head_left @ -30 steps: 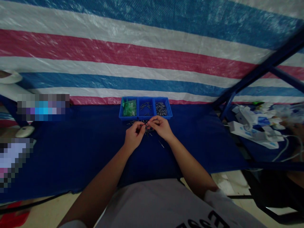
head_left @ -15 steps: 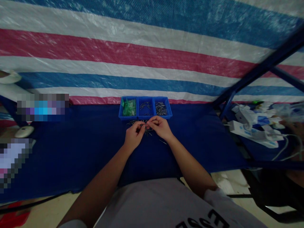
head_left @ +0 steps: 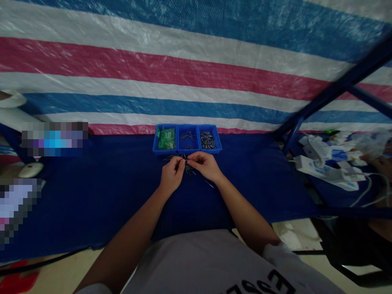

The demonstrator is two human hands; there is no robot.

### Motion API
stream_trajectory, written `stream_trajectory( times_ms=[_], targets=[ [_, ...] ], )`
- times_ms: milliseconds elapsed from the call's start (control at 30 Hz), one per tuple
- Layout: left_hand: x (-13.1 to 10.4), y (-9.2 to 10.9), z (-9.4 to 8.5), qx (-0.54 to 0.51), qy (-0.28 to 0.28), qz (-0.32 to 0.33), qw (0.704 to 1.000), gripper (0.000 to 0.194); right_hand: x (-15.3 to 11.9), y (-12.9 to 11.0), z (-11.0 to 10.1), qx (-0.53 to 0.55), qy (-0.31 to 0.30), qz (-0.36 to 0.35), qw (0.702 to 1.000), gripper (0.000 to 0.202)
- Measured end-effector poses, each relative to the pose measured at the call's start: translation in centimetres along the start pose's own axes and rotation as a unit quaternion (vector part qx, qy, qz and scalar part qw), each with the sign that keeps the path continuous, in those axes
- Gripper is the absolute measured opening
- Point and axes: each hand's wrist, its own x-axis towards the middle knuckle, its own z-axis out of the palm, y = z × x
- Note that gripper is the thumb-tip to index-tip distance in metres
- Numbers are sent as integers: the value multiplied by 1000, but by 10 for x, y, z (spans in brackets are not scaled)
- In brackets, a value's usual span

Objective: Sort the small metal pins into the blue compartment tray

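My left hand (head_left: 172,174) and my right hand (head_left: 206,165) meet fingertip to fingertip over a loose pile of thin dark metal pins (head_left: 190,169) on the blue table. Both hands are closed in a pinch; whatever sits between the fingertips is too small to make out. Just beyond them stands a blue three-part tray (head_left: 187,151). Green plastic packets (head_left: 167,139) fill its left compartment. A few slim pins (head_left: 187,135) lie in the middle one, and many short dark metal pieces (head_left: 207,141) in the right. One single pin (head_left: 209,183) rests apart, near my right wrist.
A striped plastic sheet (head_left: 183,57) hangs behind the blue table (head_left: 107,196). To the right are a blue metal frame (head_left: 294,126), a white power strip (head_left: 327,173) with cables, and crumpled packaging. A white mouse-like object (head_left: 31,170) and blurred-out items lie at left.
My fingertips have shifted slightly left and the right hand's fingers have changed their pinch a little. The tray and its contents look the same.
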Motion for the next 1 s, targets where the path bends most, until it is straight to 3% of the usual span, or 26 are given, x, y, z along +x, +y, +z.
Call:
stream_trajectory(
  times_ms=[1000],
  targets=[
    [0, 1, 0, 18, -15, 8, 1000, 21, 1, 2, -3, -24, 17, -17, 999, 23]
  ],
)
